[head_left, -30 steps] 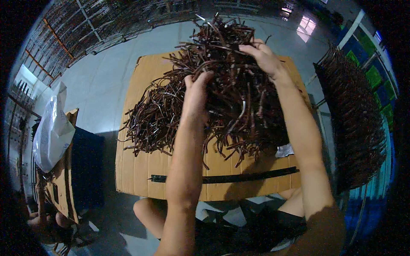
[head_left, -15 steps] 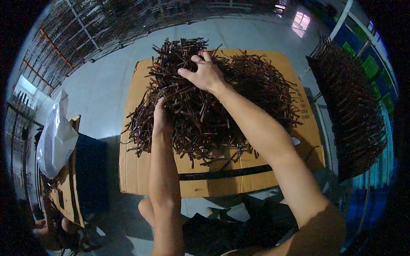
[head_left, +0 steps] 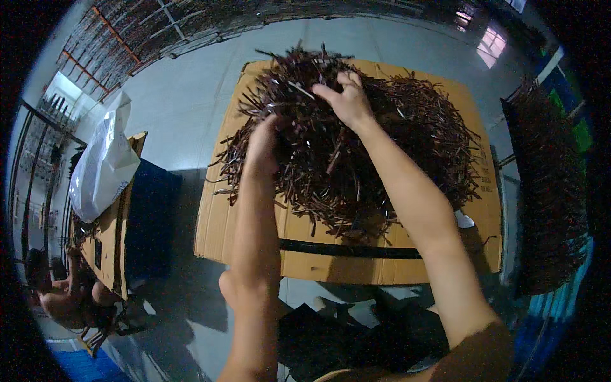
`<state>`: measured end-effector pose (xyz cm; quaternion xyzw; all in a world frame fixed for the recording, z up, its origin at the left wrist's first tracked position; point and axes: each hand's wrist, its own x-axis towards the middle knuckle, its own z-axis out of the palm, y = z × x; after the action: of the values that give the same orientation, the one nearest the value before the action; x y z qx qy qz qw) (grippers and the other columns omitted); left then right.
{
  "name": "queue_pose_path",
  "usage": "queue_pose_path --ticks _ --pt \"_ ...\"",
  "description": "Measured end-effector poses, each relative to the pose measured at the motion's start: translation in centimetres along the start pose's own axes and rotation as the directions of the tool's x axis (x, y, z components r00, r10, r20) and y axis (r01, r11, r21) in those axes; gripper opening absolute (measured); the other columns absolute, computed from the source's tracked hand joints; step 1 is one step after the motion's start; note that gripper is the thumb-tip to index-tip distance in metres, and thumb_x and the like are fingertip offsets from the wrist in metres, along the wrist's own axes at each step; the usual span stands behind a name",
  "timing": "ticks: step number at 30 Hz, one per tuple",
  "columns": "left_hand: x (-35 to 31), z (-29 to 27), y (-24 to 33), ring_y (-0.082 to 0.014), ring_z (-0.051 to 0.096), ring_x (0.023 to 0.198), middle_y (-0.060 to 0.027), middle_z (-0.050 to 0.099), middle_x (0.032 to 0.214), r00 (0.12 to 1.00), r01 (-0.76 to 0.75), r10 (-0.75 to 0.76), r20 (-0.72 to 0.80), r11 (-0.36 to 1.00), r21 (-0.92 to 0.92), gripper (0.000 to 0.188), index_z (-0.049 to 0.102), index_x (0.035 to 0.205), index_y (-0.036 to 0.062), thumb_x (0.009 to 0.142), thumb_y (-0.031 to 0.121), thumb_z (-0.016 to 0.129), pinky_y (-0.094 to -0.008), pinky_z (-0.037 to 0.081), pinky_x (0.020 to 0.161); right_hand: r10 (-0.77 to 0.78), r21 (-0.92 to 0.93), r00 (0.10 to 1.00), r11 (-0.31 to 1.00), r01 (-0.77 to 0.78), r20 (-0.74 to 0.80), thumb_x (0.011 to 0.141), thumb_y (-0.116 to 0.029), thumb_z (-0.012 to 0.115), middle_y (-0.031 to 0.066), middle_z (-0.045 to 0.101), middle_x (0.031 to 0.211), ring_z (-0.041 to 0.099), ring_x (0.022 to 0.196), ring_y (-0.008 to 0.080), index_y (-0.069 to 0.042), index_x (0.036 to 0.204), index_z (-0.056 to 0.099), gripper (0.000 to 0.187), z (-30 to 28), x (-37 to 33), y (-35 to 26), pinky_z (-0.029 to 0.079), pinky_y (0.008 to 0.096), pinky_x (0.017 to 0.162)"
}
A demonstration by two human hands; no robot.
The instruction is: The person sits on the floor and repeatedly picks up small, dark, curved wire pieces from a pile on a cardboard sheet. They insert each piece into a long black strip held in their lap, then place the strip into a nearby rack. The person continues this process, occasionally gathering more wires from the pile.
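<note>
A heap of thin, dark brown stick-like strips [head_left: 318, 172] lies on a cardboard sheet [head_left: 219, 235] in front of me. My left hand [head_left: 264, 137] is at the heap's left side, its fingers blurred and partly sunk among the strips. At the far part of the heap, my right hand [head_left: 350, 102] lies over the strips, thumb stretched to the left and apart from its bent fingers. Between and beyond the two hands, a tuft of strips sticks up and fans outward. Whatever is under the right palm is hidden.
To the left, a white plastic bag [head_left: 105, 169] rests on another cardboard-topped stand [head_left: 121, 223], near a seated person [head_left: 63, 286]. Racks [head_left: 172, 25] of dark strips line the back. Another dark rack [head_left: 547, 191] stands at the right. Dark cloth [head_left: 356, 337] lies below the cardboard.
The view has shifted, so the cardboard sits further right. The tuft at the far end has spread out more, with both hands still at it. The left hand has become more blurred.
</note>
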<state>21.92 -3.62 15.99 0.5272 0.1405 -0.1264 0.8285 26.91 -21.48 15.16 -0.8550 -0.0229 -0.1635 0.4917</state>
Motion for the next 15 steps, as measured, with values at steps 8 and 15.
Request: queue_pose_path --ticks 8,15 --pt "3.4 -3.5 -3.7 -0.0192 0.061 0.071 -0.0071 0.065 0.085 0.999 0.048 -0.045 -0.029 0.991 0.123 0.024 0.064 0.095 0.0016 0.085 0.022 0.057 -0.0305 0.051 0.063 0.338 0.390 0.937 0.854 -0.344 0.086 0.083 -0.026 0.069 0.0053 0.042 0.114 0.043 0.114 0.0196 -0.007 0.096 0.052 0.028 -3.5 0.3 7.8 0.033 0.0355 0.099" --pt "2.9 -1.9 -2.6 -0.0160 0.054 0.071 -0.0047 0.058 0.080 0.999 -0.039 0.040 0.005 0.941 0.335 0.021 0.056 0.092 0.0033 0.078 0.018 0.061 -0.0322 0.046 0.063 0.408 0.427 0.907 0.842 -0.330 -0.104 0.079 -0.027 0.068 0.0084 0.046 0.127 0.035 0.128 0.0255 -0.010 0.103 0.057 0.032 -10.3 -0.4 11.8 0.026 0.0486 0.104"
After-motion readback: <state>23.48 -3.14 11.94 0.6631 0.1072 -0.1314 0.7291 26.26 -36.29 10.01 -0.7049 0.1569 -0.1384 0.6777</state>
